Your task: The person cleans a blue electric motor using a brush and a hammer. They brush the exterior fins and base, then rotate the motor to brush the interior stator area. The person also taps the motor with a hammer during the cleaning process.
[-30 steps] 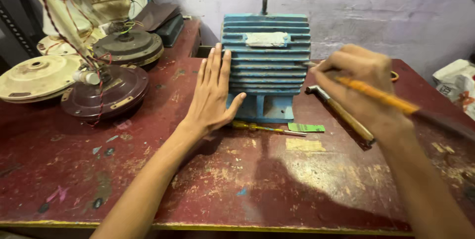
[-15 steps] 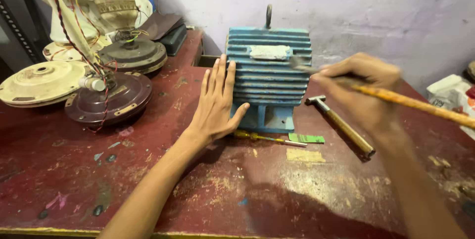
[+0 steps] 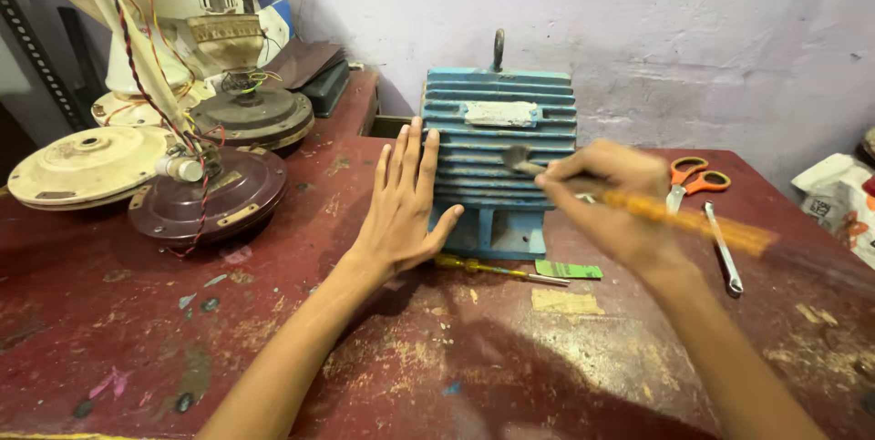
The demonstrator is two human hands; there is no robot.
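A blue finned motor housing (image 3: 499, 139) with an eye bolt on top stands on the worn red table (image 3: 137, 331). My left hand (image 3: 401, 208) lies flat and open against its left side, fingers pointing up. My right hand (image 3: 611, 208) grips a paintbrush (image 3: 638, 206) with an orange handle, its bristles touching the fins on the housing's front. A yellow-handled screwdriver (image 3: 497, 268) and a green tag (image 3: 568, 270) lie on the table just below the housing.
Dismantled ceiling fan motors (image 3: 214, 194) with loose wires sit at the left. Orange-handled scissors (image 3: 694, 178) and a metal wrench (image 3: 723, 245) lie to the right. A white bag (image 3: 834, 194) sits at the far right. A pale wall stands behind.
My right hand has moved the brush leftward and down across the housing's fins. My left hand stays flat against the housing's side. The view has shifted slightly.
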